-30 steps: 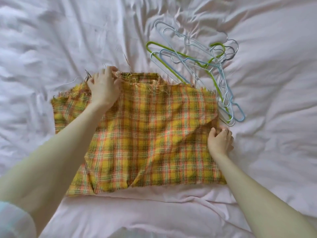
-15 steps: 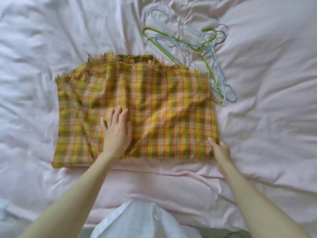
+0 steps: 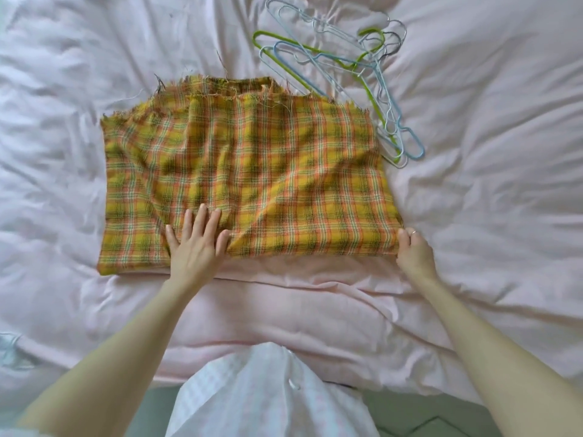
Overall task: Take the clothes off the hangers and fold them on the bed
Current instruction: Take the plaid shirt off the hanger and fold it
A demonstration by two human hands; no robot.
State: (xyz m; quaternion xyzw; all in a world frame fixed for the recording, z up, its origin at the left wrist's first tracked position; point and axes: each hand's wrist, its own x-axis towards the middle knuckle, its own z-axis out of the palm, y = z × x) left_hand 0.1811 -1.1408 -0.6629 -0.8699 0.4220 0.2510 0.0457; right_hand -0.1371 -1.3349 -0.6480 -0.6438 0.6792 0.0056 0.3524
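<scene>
On the bed (image 3: 504,152), the left hand (image 3: 195,244), moved down from the cloth's (image 3: 252,171) far edge, is pressing flat, smoothing the fold; the right hand (image 3: 413,247) is gripping the near corner.

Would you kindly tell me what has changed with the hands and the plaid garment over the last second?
The left hand let go of the plaid garment's far edge and came back to lie flat near its near edge. The right hand slid along the right side down to the near right corner, which it holds. The garment stayed spread on the bed, the hangers beside it.
</scene>
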